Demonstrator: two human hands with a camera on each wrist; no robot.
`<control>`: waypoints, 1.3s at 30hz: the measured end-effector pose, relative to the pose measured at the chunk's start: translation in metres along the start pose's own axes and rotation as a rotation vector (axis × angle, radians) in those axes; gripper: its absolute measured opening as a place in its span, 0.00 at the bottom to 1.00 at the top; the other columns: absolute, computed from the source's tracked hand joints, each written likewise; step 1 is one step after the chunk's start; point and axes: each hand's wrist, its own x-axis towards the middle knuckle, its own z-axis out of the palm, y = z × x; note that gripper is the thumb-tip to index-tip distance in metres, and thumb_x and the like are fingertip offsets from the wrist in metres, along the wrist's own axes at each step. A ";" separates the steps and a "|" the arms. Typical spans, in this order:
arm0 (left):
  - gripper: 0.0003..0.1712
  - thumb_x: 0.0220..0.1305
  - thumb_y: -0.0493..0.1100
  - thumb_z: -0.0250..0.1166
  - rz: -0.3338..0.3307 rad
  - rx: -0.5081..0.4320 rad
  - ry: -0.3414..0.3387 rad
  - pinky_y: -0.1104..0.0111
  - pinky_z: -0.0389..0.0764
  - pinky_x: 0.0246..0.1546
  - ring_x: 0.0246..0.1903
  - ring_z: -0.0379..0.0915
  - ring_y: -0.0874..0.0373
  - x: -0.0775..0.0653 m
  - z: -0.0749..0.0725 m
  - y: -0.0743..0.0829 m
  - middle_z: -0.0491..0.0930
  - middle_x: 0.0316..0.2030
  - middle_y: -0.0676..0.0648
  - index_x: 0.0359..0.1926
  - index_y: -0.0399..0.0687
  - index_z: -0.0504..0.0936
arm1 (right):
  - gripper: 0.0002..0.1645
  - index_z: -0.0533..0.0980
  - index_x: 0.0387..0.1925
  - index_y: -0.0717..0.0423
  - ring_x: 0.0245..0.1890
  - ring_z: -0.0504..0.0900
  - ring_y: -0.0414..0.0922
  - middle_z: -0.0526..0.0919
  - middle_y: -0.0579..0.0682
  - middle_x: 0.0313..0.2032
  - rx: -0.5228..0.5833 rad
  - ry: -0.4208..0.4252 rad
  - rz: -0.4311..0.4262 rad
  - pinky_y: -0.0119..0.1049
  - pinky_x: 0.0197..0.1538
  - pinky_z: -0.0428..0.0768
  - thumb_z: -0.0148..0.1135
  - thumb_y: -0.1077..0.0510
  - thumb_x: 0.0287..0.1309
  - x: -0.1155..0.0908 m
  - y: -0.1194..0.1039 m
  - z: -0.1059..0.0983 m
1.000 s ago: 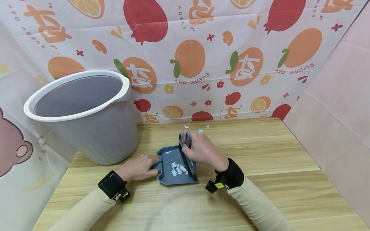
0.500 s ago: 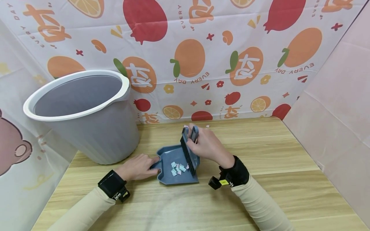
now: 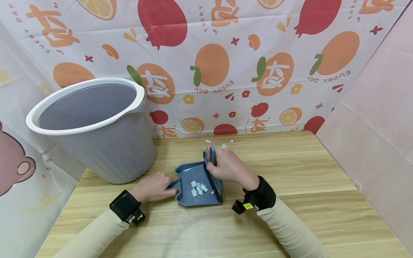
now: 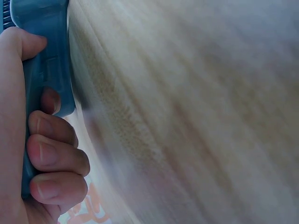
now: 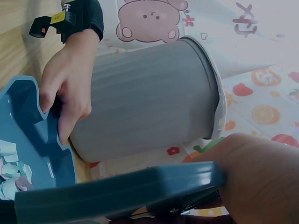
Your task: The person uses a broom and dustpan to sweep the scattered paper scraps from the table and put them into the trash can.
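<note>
A blue-grey dustpan [image 3: 190, 172] lies on the wooden table, its handle end toward the left. My left hand [image 3: 155, 187] grips that handle, fingers curled round it in the left wrist view [image 4: 53, 149]. Several pale blue and pink paper scraps [image 3: 199, 189] lie in the pan. My right hand [image 3: 227, 165] holds a small blue-grey hand brush [image 3: 217, 182] by its handle. The brush stands tilted at the pan's right, open side, dark bristles down on the pan, one small pink scrap [image 3: 212, 192] close beside them. In the right wrist view the brush [image 5: 117, 191] crosses the bottom.
A big grey bin [image 3: 106, 154] with a white rim stands at the back left, behind my left hand. A few more scraps [image 3: 224, 146] lie on the table [image 3: 290, 161] beyond my right hand. A fruit-print cloth [image 3: 209, 107] hangs along the back edge.
The brush in my right hand lifted up and right, showing its bristles, then came back down near the pan's right edge. My left hand and the dustpan stayed in place.
</note>
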 end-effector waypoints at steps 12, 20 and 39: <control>0.19 0.77 0.54 0.64 -0.005 -0.008 -0.012 0.74 0.56 0.26 0.20 0.56 0.70 0.001 -0.002 0.002 0.53 0.22 0.61 0.52 0.44 0.88 | 0.05 0.72 0.40 0.54 0.18 0.60 0.36 0.65 0.41 0.20 -0.016 0.136 -0.006 0.30 0.30 0.58 0.61 0.65 0.70 -0.007 0.005 -0.019; 0.24 0.78 0.54 0.63 -0.012 -0.032 -0.015 0.74 0.57 0.26 0.20 0.56 0.70 0.000 -0.001 -0.002 0.53 0.22 0.61 0.58 0.39 0.89 | 0.07 0.69 0.39 0.55 0.19 0.60 0.38 0.61 0.41 0.20 -0.057 0.114 0.030 0.31 0.32 0.57 0.59 0.66 0.72 -0.009 0.015 -0.024; 0.13 0.80 0.53 0.63 0.025 -0.066 0.022 0.75 0.54 0.25 0.18 0.54 0.71 0.005 -0.010 0.002 0.53 0.22 0.61 0.40 0.52 0.78 | 0.08 0.69 0.39 0.54 0.17 0.59 0.38 0.61 0.42 0.19 -0.052 0.145 0.053 0.31 0.30 0.56 0.59 0.67 0.70 -0.010 0.011 -0.028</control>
